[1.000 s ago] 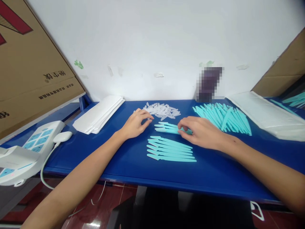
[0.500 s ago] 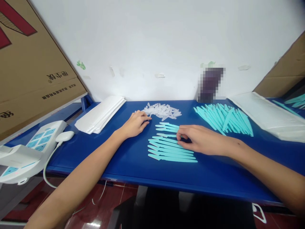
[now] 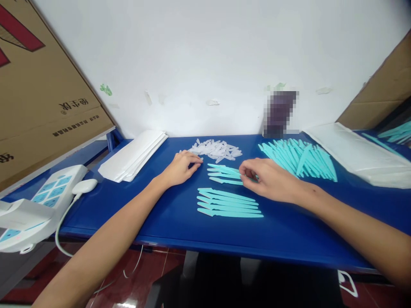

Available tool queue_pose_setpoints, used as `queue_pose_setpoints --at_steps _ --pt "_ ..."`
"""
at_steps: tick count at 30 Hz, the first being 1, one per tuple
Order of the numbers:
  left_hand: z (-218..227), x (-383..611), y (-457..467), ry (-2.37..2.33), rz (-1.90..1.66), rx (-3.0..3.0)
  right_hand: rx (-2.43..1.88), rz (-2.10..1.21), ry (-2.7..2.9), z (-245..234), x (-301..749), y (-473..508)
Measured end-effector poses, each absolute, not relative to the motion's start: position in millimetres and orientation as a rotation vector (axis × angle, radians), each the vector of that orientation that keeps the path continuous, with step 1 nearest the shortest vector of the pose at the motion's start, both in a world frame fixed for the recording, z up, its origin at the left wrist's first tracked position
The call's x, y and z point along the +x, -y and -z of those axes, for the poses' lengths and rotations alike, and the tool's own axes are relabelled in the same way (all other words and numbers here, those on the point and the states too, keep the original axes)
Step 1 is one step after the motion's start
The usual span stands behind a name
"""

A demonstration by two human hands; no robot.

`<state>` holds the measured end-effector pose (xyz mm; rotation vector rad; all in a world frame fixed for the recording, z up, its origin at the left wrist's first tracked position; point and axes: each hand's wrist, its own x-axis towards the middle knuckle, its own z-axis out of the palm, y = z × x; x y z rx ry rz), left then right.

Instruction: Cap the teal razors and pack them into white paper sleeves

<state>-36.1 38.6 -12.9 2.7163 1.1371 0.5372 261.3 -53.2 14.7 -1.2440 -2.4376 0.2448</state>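
My left hand point(image 3: 182, 167) rests on the blue table point(image 3: 167, 214), fingers curled at the near edge of a heap of small clear plastic caps point(image 3: 216, 149). My right hand point(image 3: 268, 179) lies palm down with fingertips pinched on the ends of a few turquoise plastic sticks point(image 3: 223, 173) lying side by side. A neat row of several more turquoise sticks point(image 3: 228, 202) lies just in front of it.
A large fanned pile of turquoise sticks point(image 3: 298, 158) lies at the back right, beside white sheets point(image 3: 359, 156). A stack of white sleeves point(image 3: 133, 154) sits back left. A white device point(image 3: 32, 205) with a cable stands at far left under a cardboard box point(image 3: 38, 85).
My right hand went from the near row back up to the small upper group of sticks. My left hand stayed by the clear caps.
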Motion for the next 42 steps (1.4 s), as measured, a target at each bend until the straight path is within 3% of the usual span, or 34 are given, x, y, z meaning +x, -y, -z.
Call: queue_pose_setpoints --at_steps 10,19,32,42 --pt "16 -30 -36 -1.192 -0.87 2.446 -1.218 -0.155 2.358 -5 267 47" --pt "8 -17 -27 -0.988 -1.174 1.795 -1.377 -0.042 2.306 -8 266 48" --pt "8 -10 -17 -0.956 -1.144 1.954 -1.268 -0.008 2.33 -3 262 46" --pt "9 -16 -25 -1.076 -0.936 2.527 -1.353 0.005 2.466 -7 261 48"
